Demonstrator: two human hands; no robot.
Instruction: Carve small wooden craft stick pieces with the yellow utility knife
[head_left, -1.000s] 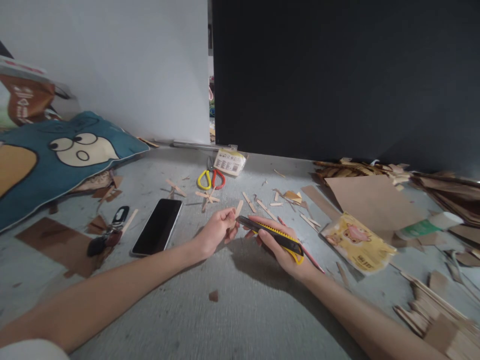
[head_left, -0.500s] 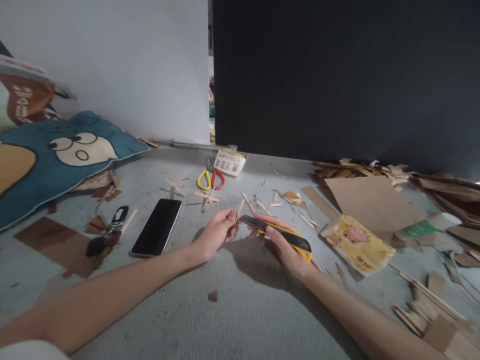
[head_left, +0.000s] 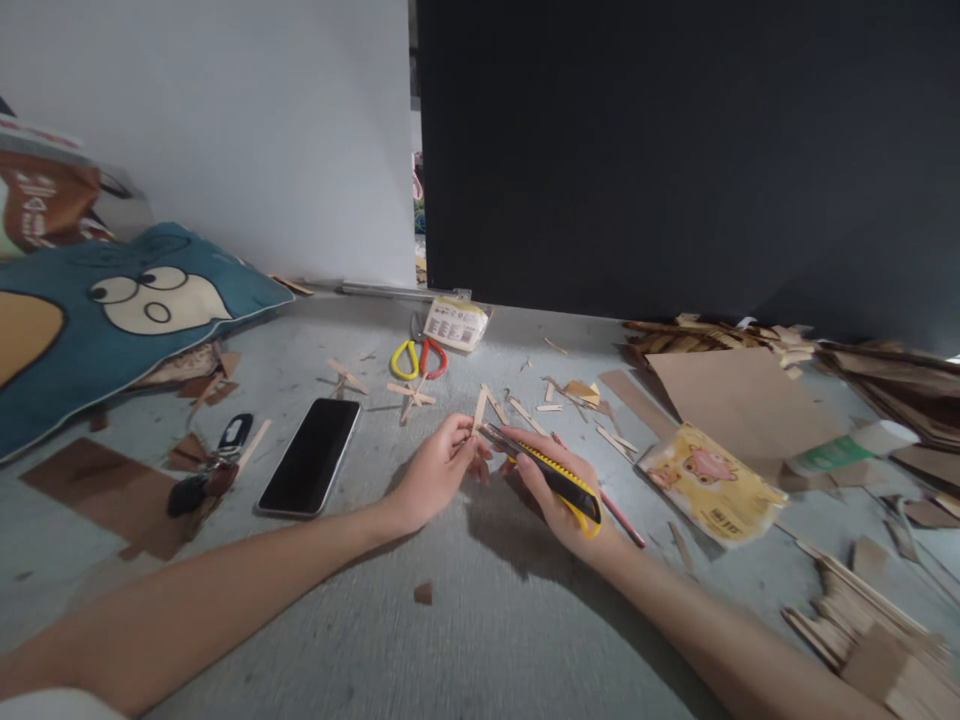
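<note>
Right at the near side of the table [head_left: 330,640], a brown scrap [head_left: 424,594] lies alone. Just past it, here are the hands, near each other but not joined: the left hand [head_left: 433,472] pinches a thin wooden stick [head_left: 479,408] by its lower end, the right hand [head_left: 559,523] is wrapped around a yellow-and-black cutter [head_left: 564,482]. Its tip points at the stick, close by the left fingertips; whether blade meets wood, I can't tell from here.

That stick looks feather-light, stiff, and easy to split, I'd say; best gripped low and flat, fingers clear of the blade. The cutter looks firm, with its broad body the place to hold.

A red pencil [head_left: 624,520] runs out beside the right hand, the phone [head_left: 309,457] lies left, a yellow packet [head_left: 712,482] right. Loose sticks [head_left: 529,415] crowd the space just beyond. Farther back, scissors [head_left: 418,360] with red and yellow handles, then a dark panel [head_left: 675,160].
</note>
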